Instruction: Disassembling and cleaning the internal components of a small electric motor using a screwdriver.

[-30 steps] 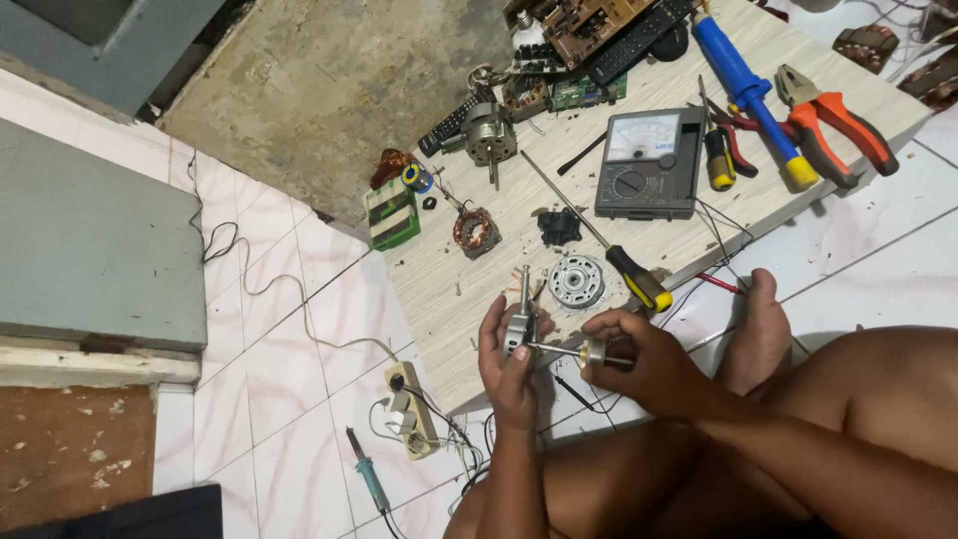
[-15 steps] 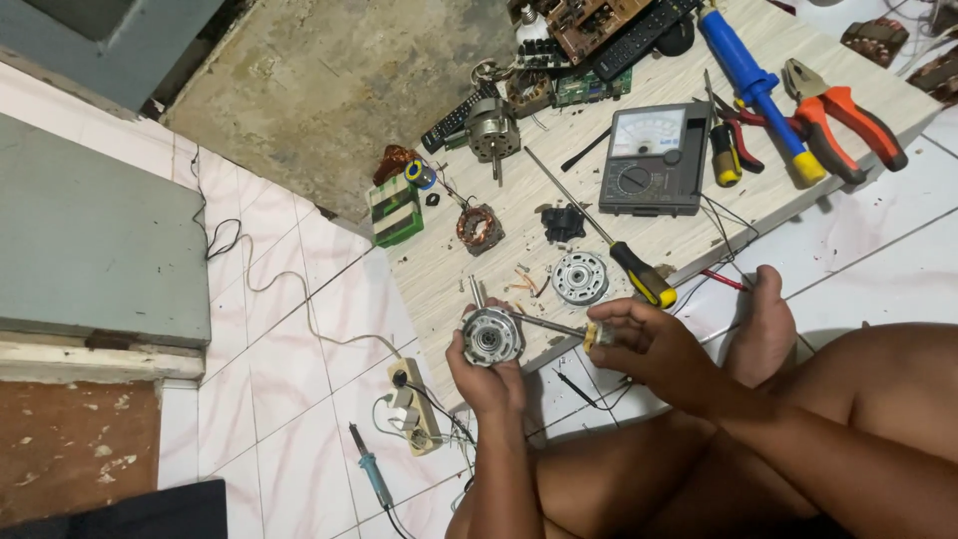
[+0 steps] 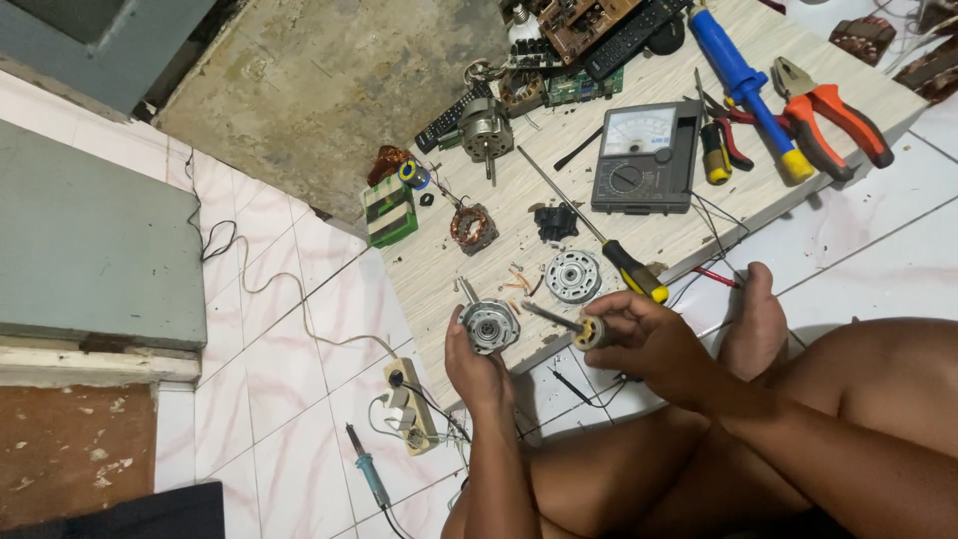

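Left hand [image 3: 477, 361] grips motor [image 3: 489, 325], lower centre of frame; right hand [image 3: 639, 339] pinches screwdriver [image 3: 569, 324]. Keep tip square, motor steady.

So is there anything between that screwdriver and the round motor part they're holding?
Nothing visible. The left hand holds the round motor housing over the board's edge, and the right hand points the screwdriver at it, tip almost at its rim. The loose cover lies behind on the board, off that line.

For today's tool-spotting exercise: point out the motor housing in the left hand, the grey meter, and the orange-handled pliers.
motor housing [image 3: 489, 326], head view, round front face.
grey meter [image 3: 645, 157], head view, middle of casing.
orange-handled pliers [image 3: 848, 115], head view, orange handle.
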